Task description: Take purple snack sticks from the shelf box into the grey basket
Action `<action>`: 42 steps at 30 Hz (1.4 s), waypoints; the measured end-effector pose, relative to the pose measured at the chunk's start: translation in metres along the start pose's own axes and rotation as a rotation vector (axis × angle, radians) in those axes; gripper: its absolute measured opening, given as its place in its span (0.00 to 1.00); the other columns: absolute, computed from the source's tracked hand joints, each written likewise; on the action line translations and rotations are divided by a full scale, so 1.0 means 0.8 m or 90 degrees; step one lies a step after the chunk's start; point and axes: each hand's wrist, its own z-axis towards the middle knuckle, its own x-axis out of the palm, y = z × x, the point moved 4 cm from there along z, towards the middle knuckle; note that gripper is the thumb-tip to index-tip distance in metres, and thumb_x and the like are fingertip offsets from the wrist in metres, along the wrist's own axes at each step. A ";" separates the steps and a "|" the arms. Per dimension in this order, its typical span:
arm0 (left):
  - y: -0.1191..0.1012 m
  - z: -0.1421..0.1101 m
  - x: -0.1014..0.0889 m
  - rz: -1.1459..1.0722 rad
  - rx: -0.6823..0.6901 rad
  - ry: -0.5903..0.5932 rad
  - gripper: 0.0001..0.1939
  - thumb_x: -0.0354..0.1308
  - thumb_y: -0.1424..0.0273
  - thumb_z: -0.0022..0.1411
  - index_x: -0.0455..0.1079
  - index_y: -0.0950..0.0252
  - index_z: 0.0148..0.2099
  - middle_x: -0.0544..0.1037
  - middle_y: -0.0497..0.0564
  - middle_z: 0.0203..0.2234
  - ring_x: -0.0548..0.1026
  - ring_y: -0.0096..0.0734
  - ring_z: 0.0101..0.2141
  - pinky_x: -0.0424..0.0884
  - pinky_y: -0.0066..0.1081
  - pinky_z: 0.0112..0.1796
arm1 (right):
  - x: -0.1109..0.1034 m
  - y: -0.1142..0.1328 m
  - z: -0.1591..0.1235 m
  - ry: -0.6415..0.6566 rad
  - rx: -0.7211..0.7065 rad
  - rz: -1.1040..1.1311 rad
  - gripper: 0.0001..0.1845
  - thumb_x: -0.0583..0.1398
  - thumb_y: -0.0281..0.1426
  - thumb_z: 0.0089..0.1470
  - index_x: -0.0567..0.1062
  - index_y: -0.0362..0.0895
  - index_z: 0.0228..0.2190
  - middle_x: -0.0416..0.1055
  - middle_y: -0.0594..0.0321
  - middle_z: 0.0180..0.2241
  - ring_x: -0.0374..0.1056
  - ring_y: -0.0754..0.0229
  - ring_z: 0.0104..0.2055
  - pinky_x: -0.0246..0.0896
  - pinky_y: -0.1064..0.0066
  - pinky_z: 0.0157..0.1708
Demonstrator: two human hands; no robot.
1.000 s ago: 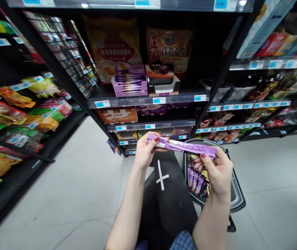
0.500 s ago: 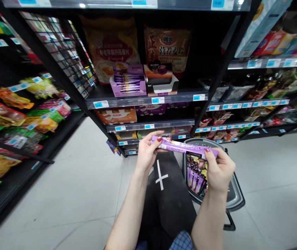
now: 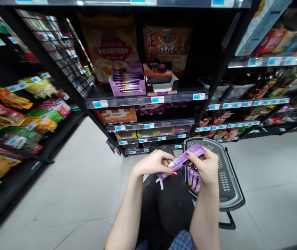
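Both hands hold one long purple stick packet (image 3: 183, 159) over my dark trouser leg. My left hand (image 3: 155, 163) pinches its lower left end. My right hand (image 3: 203, 166) grips its upper right end, which is tilted up. Just below and right of the hands sits a grey shopping basket (image 3: 228, 180) on the floor, with more purple stick packets (image 3: 193, 177) standing inside it. On the shelf straight ahead is a purple display box (image 3: 128, 80) filled with the same kind of packets.
Black shelving (image 3: 148, 100) with blue price tags stands ahead, carrying large cereal bags and small boxes. A rack of colourful snack bags (image 3: 20, 114) runs along the left. More stocked shelves (image 3: 258, 104) extend to the right. Pale floor tiles (image 3: 67, 187) surround me.
The packet was held level and stretched between both hands at chest height. It has come down and the hands have drawn together, with the packet now tilted above the basket.
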 end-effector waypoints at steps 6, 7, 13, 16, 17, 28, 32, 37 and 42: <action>-0.008 0.020 0.042 -0.199 -0.012 -0.029 0.13 0.62 0.62 0.50 0.75 0.69 0.32 0.79 0.52 0.25 0.78 0.37 0.29 0.73 0.30 0.31 | 0.001 0.001 -0.003 0.006 0.017 -0.049 0.18 0.63 0.40 0.47 0.68 0.42 0.16 0.62 0.70 0.12 0.56 0.69 0.14 0.51 0.77 0.13; -0.009 0.021 0.046 -0.223 -0.026 -0.022 0.13 0.63 0.63 0.50 0.75 0.69 0.31 0.79 0.53 0.25 0.79 0.38 0.29 0.74 0.31 0.32 | -0.001 -0.001 -0.003 -0.001 0.030 -0.046 0.19 0.62 0.41 0.47 0.67 0.42 0.16 0.60 0.71 0.11 0.54 0.70 0.13 0.48 0.77 0.12; -0.010 0.021 0.052 -0.303 -0.050 0.023 0.12 0.66 0.65 0.46 0.75 0.69 0.29 0.80 0.53 0.24 0.79 0.38 0.27 0.75 0.32 0.32 | -0.006 -0.009 -0.001 -0.035 0.054 -0.009 0.20 0.63 0.42 0.46 0.67 0.42 0.16 0.57 0.72 0.09 0.50 0.71 0.10 0.41 0.77 0.10; -0.005 0.018 0.052 -0.299 -0.078 0.088 0.13 0.66 0.65 0.46 0.75 0.70 0.31 0.80 0.55 0.25 0.79 0.36 0.26 0.75 0.30 0.29 | -0.014 -0.008 0.001 -0.117 0.034 0.015 0.19 0.64 0.42 0.45 0.66 0.42 0.16 0.55 0.73 0.10 0.48 0.72 0.11 0.39 0.77 0.11; -0.002 0.016 0.051 -0.286 -0.092 0.108 0.13 0.66 0.65 0.47 0.75 0.70 0.32 0.80 0.56 0.26 0.79 0.36 0.27 0.75 0.28 0.28 | -0.019 -0.008 0.002 -0.156 0.024 0.024 0.19 0.64 0.42 0.45 0.66 0.42 0.16 0.54 0.74 0.10 0.47 0.72 0.11 0.38 0.77 0.11; 0.020 -0.005 0.003 -0.251 -0.105 0.164 0.15 0.66 0.67 0.48 0.76 0.70 0.38 0.81 0.59 0.30 0.80 0.37 0.30 0.75 0.27 0.28 | -0.003 -0.010 0.003 -0.191 -0.017 0.014 0.20 0.65 0.42 0.44 0.65 0.42 0.15 0.52 0.74 0.10 0.47 0.71 0.12 0.38 0.75 0.12; 0.038 -0.014 -0.029 -0.210 -0.086 0.088 0.11 0.66 0.69 0.48 0.77 0.71 0.35 0.81 0.61 0.31 0.80 0.37 0.31 0.76 0.28 0.32 | -0.005 -0.004 0.003 -0.187 -0.029 0.034 0.18 0.65 0.41 0.44 0.67 0.42 0.17 0.53 0.75 0.10 0.48 0.72 0.11 0.40 0.76 0.12; 0.049 -0.005 -0.063 -0.359 0.037 -0.250 0.12 0.68 0.67 0.45 0.77 0.72 0.31 0.80 0.58 0.24 0.79 0.34 0.24 0.77 0.29 0.29 | -0.023 0.001 0.005 -0.100 -0.012 0.030 0.14 0.66 0.39 0.44 0.72 0.41 0.21 0.64 0.71 0.11 0.60 0.68 0.12 0.56 0.76 0.15; 0.039 0.005 -0.058 -0.443 0.130 -0.379 0.16 0.69 0.68 0.42 0.76 0.71 0.35 0.81 0.58 0.29 0.79 0.34 0.28 0.76 0.28 0.29 | -0.033 0.002 0.003 0.000 0.052 0.010 0.13 0.67 0.38 0.41 0.73 0.42 0.24 0.70 0.68 0.15 0.69 0.61 0.16 0.65 0.72 0.17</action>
